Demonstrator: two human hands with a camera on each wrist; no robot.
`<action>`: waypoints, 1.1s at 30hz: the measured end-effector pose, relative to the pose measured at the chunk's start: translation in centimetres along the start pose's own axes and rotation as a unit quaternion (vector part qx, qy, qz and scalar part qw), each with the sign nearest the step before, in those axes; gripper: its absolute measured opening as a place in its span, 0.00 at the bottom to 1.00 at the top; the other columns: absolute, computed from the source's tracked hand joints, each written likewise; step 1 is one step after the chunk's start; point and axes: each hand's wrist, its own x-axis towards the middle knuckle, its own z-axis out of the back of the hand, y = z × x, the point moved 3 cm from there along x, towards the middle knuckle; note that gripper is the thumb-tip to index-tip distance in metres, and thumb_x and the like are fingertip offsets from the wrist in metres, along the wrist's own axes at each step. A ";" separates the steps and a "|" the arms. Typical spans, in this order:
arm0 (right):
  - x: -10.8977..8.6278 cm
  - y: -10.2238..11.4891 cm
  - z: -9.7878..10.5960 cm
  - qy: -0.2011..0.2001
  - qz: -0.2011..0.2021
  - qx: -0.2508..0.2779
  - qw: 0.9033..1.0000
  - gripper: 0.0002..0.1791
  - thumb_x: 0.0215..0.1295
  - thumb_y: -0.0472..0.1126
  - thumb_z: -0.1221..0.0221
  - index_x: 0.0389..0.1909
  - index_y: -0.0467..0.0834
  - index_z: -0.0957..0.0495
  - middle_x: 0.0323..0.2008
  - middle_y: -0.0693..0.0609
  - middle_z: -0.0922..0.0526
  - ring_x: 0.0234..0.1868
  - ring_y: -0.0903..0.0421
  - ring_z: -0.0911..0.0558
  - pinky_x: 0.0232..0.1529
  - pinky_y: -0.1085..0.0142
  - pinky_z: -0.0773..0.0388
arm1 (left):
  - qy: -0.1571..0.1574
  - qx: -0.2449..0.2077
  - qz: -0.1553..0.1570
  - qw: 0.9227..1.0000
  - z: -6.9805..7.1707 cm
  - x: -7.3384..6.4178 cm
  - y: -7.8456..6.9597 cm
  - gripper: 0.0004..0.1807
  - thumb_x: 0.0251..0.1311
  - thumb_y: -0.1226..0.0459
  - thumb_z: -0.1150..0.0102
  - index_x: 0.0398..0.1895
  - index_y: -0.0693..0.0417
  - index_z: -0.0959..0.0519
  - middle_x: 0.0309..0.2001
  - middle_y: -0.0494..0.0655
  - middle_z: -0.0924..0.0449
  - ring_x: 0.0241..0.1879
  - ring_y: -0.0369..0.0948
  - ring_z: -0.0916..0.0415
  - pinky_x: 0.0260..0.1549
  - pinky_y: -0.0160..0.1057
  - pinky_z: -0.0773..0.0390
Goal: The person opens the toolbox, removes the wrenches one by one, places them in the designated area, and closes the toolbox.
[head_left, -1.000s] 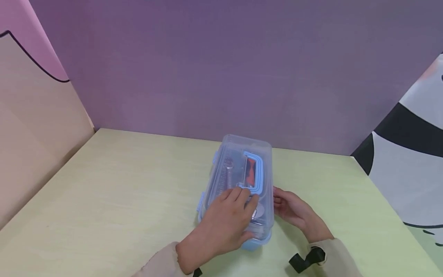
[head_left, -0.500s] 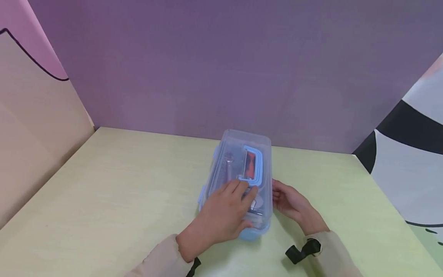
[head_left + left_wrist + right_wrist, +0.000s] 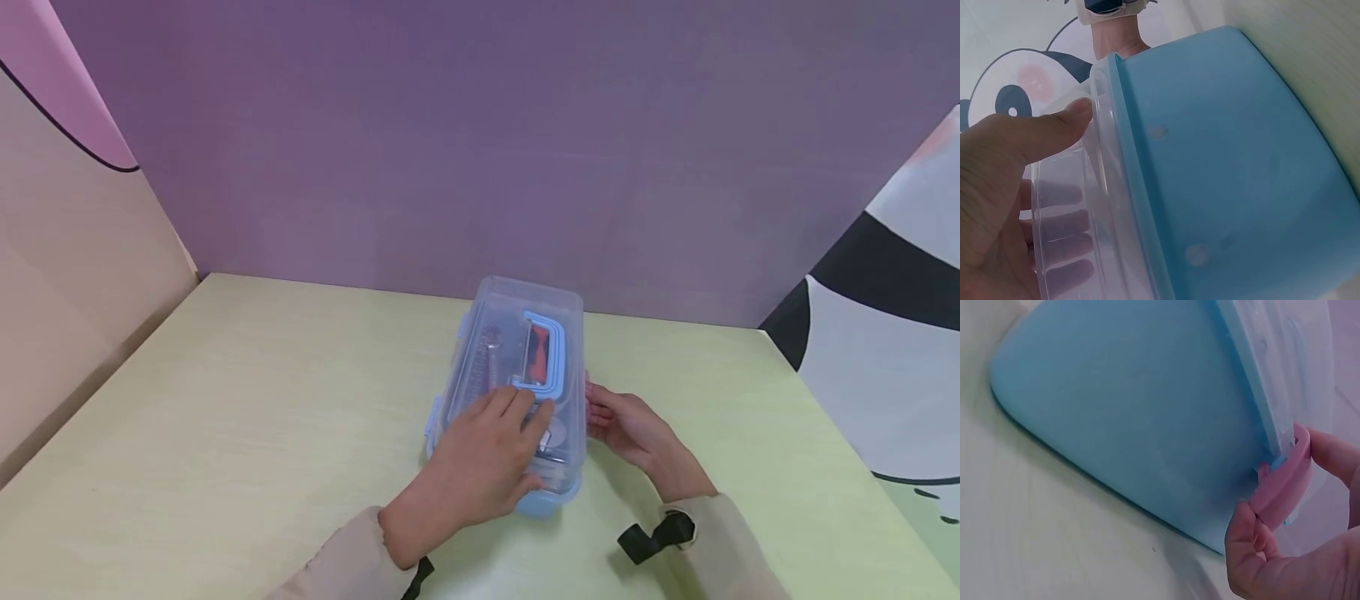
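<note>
The blue storage box, its long axis nearly twelve to six o'clock in the head view, bore a pink latch ten o'clock from the nearer right hand, which pinched it, while the left hand rested, fingers extended, on the clear lid.

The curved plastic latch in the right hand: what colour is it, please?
Pink; the latch shows best in the right wrist view.
</note>
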 end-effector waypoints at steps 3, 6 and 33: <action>0.0 0.1 0.0 0.001 0.000 -0.002 1.000 0.18 0.73 0.42 0.52 0.27 0.50 0.16 0.25 0.58 0.15 0.30 0.65 0.19 0.38 0.73 0.20 | -0.001 -0.004 0.001 1.000 0.0 0.0 0.0 0.39 0.50 0.39 0.36 0.61 0.52 0.27 0.53 0.46 0.26 0.54 0.42 0.28 0.59 0.36 0.25; 0.1 0.0 0.0 0.010 0.003 -0.003 1.000 0.18 0.74 0.41 0.53 0.28 0.50 0.16 0.26 0.59 0.16 0.30 0.65 0.20 0.39 0.73 0.20 | -0.002 0.001 0.001 1.000 0.0 0.0 0.0 0.39 0.50 0.39 0.37 0.61 0.53 0.28 0.53 0.46 0.26 0.54 0.42 0.28 0.60 0.36 0.25; 0.5 -1.5 1.1 0.115 0.016 0.098 0.988 0.17 0.76 0.40 0.64 0.40 0.47 0.24 0.35 0.54 0.21 0.37 0.60 0.24 0.45 0.71 0.21 | -0.012 0.017 0.001 1.000 -0.1 -0.1 0.0 0.53 0.26 0.31 0.29 0.58 0.50 0.29 0.48 0.44 0.27 0.50 0.41 0.28 0.57 0.35 0.25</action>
